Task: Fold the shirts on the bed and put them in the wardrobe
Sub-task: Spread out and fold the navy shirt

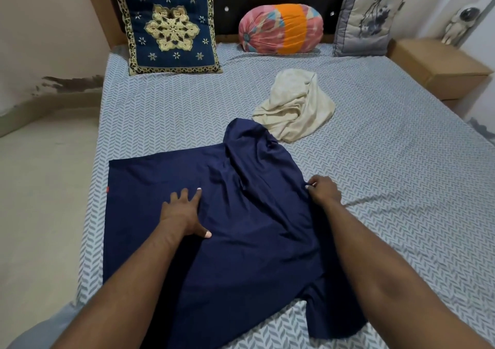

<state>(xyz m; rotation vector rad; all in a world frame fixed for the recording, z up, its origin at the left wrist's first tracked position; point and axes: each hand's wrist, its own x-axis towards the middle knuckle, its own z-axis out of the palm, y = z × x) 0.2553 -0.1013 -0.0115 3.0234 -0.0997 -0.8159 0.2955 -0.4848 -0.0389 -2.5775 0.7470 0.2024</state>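
Note:
A navy blue shirt (241,228) lies spread across the near part of the bed (401,174), rumpled at its far end. My left hand (184,212) presses flat on the shirt's middle with fingers spread. At the shirt's right edge my right hand (322,190) pinches the cloth with curled fingers. A cream shirt (294,107) lies crumpled farther up the bed, just beyond the navy one. No wardrobe is in view.
Against the dark headboard stand a navy and gold cushion (168,24), a round pink and orange bolster (281,28) and a grey cushion (367,16). A wooden bedside table (439,67) sits at the right. Bare floor (40,188) runs along the bed's left side.

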